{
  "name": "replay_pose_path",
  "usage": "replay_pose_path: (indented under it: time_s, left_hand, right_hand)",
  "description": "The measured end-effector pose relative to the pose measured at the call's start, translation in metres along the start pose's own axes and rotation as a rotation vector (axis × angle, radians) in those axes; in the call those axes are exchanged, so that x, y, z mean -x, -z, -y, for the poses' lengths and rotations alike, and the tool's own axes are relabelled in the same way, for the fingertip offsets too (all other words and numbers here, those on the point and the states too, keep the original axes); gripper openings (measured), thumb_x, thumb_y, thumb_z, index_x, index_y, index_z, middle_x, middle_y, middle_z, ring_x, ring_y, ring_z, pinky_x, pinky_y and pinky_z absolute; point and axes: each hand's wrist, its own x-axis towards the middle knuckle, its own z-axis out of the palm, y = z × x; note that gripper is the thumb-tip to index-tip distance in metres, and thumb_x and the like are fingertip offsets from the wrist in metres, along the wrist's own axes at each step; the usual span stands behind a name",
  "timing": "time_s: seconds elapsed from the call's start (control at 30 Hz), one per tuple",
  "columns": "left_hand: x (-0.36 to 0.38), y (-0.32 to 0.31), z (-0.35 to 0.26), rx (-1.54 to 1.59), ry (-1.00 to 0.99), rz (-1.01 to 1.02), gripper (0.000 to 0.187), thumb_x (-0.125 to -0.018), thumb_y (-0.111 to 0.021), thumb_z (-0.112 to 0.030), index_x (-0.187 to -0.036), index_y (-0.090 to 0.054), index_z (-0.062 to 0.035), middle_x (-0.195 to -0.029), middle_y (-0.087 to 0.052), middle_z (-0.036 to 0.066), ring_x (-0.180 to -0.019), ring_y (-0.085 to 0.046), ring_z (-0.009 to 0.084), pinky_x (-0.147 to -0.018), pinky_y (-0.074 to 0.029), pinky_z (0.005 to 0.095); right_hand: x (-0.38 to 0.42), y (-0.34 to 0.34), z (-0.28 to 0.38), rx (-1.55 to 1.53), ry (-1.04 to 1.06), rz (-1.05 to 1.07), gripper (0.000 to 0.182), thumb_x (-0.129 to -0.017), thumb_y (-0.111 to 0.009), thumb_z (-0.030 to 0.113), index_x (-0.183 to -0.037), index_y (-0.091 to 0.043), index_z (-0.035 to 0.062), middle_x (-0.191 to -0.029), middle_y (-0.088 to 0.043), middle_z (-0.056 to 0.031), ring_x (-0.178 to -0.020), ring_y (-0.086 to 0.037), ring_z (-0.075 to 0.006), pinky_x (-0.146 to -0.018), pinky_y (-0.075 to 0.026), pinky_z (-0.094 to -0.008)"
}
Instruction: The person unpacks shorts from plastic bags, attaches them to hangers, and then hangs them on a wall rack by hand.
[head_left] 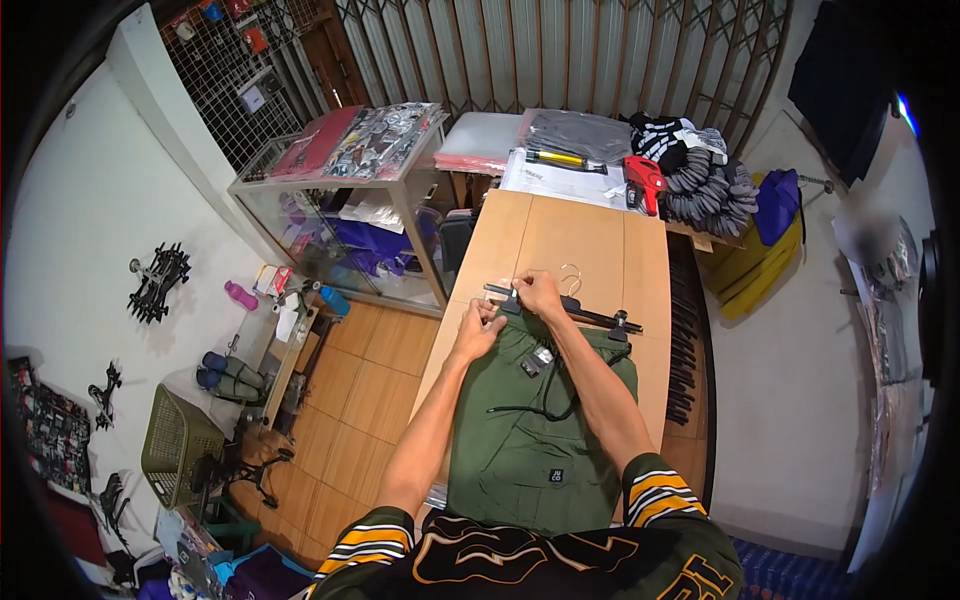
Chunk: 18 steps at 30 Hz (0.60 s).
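Dark green shorts [520, 450] lie spread on the tabletop, with a black drawstring, a hang tag [538, 361] and a small square label on the leg. A black clip hanger [597, 316] with a metal hook [571, 277] runs along the waistband. Its right clip [620, 326] sits on the waistband's right end. My right hand [541, 293] is closed on the left clip, at the waistband's left end. Just below and left, my left hand [480, 330] pinches the corner of the waistband; its fingertips are partly hidden.
The wooden table [590, 235] stretches away from me. Beyond it lie a red tool [645, 184], papers, plastic packs and bundled grey gloves [700, 190]. A glass display case [340, 215] stands to the left. A row of black hangers [682, 350] lines the table's right side. A green basket [180, 445] stands lower left.
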Motion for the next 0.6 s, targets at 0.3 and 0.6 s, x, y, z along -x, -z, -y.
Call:
replay_pose_path:
  time_s: [0.3, 0.6]
  left_hand:
    - [0.012, 0.008, -0.019, -0.054, -0.167, 0.088, 0.037, -0.083, -0.076, -0.007, -0.103, -0.045, -0.0031, -0.074, -0.054, 0.002, -0.069, -0.047, 0.0121, -0.069, -0.044, 0.0284]
    - [0.014, 0.011, -0.021, -0.095, -0.133, 0.077, 0.036, -0.081, -0.078, -0.007, -0.099, -0.046, -0.0039, -0.069, -0.05, -0.001, -0.065, -0.044, 0.0089, -0.063, -0.042, 0.0254]
  right_hand:
    - [0.018, -0.004, -0.001, 0.047, 0.026, 0.011, 0.021, -0.083, -0.069, 0.023, -0.092, -0.075, 0.0047, -0.085, -0.072, -0.0179, -0.083, -0.071, -0.0302, -0.077, -0.054, -0.039]
    - [0.045, 0.008, 0.01, -0.023, 0.267, -0.055, 0.027, -0.088, -0.061, 0.011, -0.11, -0.066, -0.0024, -0.098, -0.068, -0.025, -0.091, -0.068, -0.0386, -0.079, -0.053, -0.0418]
